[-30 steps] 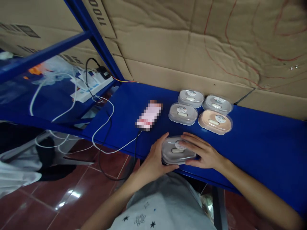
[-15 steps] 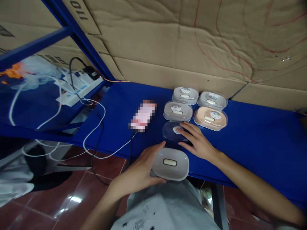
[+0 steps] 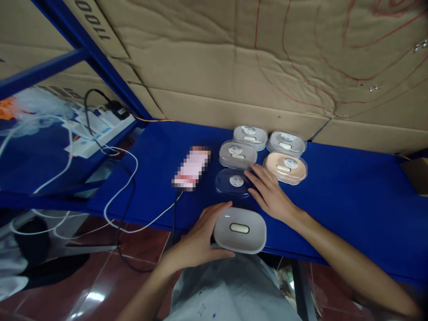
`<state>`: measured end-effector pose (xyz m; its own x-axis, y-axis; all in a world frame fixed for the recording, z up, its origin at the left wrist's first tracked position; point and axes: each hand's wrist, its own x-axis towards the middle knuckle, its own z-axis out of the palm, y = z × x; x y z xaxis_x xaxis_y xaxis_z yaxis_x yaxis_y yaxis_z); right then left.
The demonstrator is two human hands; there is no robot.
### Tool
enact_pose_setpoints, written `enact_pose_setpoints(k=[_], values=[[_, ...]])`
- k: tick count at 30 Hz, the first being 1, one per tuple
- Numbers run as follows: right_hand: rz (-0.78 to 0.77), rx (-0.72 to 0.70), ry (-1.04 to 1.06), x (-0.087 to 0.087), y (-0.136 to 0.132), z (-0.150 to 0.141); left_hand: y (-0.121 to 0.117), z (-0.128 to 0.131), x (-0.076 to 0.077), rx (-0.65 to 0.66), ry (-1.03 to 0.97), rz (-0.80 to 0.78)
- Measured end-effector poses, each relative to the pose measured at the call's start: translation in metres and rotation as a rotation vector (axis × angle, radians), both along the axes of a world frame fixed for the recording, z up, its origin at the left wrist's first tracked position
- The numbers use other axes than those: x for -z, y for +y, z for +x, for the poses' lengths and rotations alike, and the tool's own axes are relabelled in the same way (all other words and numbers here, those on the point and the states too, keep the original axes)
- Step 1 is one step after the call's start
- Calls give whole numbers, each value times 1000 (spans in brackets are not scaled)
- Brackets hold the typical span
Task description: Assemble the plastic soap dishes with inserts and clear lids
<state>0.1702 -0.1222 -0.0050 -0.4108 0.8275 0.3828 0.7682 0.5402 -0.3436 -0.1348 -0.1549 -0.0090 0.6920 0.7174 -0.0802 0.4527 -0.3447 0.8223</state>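
My left hand [image 3: 197, 238] grips the left side of a grey oval case base [image 3: 240, 229] at the near edge of the blue table [image 3: 351, 209]. The base has a pale oval slot in its middle. Lying flat, my right hand [image 3: 269, 194] rests its fingers on a clear lid [image 3: 232, 183] with a round sticker, which sits on the table just beyond the base. Behind the lid stand three grey lidded cases [image 3: 238, 154] [image 3: 250, 135] [image 3: 286, 142] and a peach one [image 3: 285, 167].
A phone [image 3: 191, 168] lies left of the cases with a cable running off the table edge. White and black cables [image 3: 120, 187] lead to a power strip [image 3: 96, 127] on the left shelf. Cardboard [image 3: 254, 62] backs the table. Red tiled floor lies below.
The clear lid has come off the grey case. My right hand carried it forward and laid it on the table, while my left hand kept the base at the near edge.
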Motion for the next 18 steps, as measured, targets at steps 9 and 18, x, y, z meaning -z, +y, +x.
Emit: enact_pose_setpoints(k=[9,18], values=[[-82,-4,-215,-40,72,-10,-5,11,-4,-1,46,61],[-202,-4,-323,-43,127,-28,-5,13,0,17,46,111]])
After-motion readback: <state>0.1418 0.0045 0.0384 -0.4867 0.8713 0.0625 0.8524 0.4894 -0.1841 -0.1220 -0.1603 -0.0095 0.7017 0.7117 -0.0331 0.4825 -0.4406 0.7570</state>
